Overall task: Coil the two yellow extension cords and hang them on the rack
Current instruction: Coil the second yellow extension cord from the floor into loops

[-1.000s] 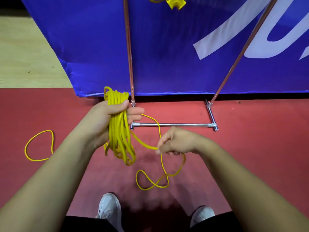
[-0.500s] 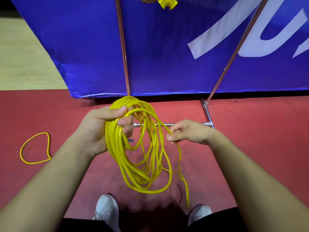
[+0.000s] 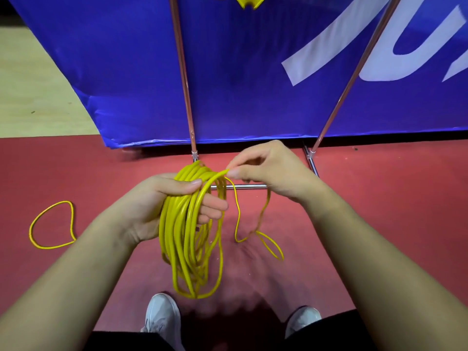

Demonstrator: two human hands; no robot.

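Our left hand (image 3: 162, 198) grips the top of the coil (image 3: 187, 236) of yellow extension cord, thumb laid over the bundled turns and fingers curled round them from below. The coil hangs down from that grip in long loops, its lowest turns just above our white shoes (image 3: 162, 315). Our right hand (image 3: 268, 171) sits just to the right of the left and a little farther off, pinching the loose strand (image 3: 236, 224) between thumb and fingertips right at the top of the coil. The two hands are close together but not touching. From the pinch the strand drops to the red floor (image 3: 379, 198), where it bends into a small loop to the right of the coil.

Just beyond our hands lies the rack (image 3: 243, 186), its chrome base bar flat on the floor and two thin uprights rising from it, one straight up, one leaning right. Behind it stands a blue banner (image 3: 253, 97) with white lettering. A yellow plug (image 3: 249, 1) shows at the top edge between the uprights; we cannot tell what it hangs from.

Well to the left, a separate loop (image 3: 50, 224) of yellow cord lies on the red floor; we cannot tell which cord it belongs to. Far left, the red gives way to pale wooden floor (image 3: 30, 97).
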